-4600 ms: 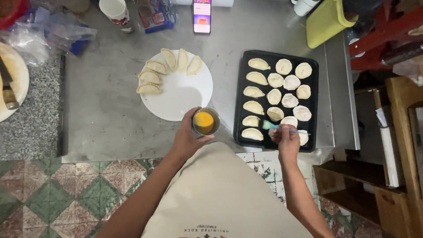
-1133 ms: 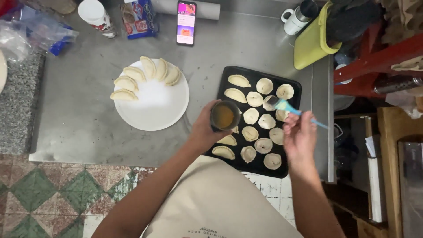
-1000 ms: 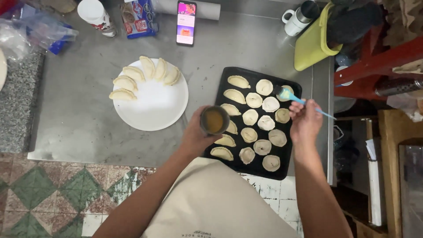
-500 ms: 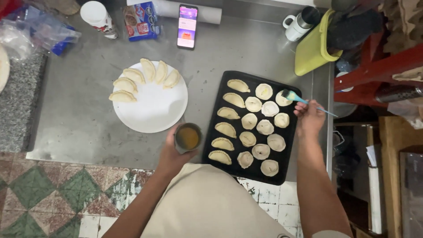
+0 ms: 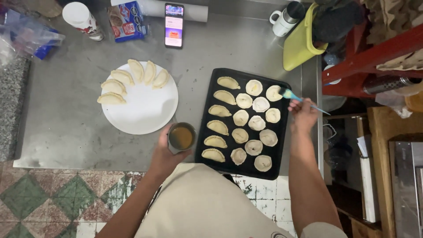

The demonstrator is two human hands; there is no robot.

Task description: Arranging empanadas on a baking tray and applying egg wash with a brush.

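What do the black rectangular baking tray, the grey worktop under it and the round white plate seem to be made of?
The black rectangular baking tray looks like dark-coated metal: thin raised rim, matt finish. The grey worktop looks like brushed stainless steel: dull sheen, faint scuffs. The round white plate could be glazed ceramic or plastic: smooth, evenly white; the look leaves it open.

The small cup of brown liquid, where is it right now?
In the head view, the small cup of brown liquid is held in the left hand, between the white round plate and the black baking tray.
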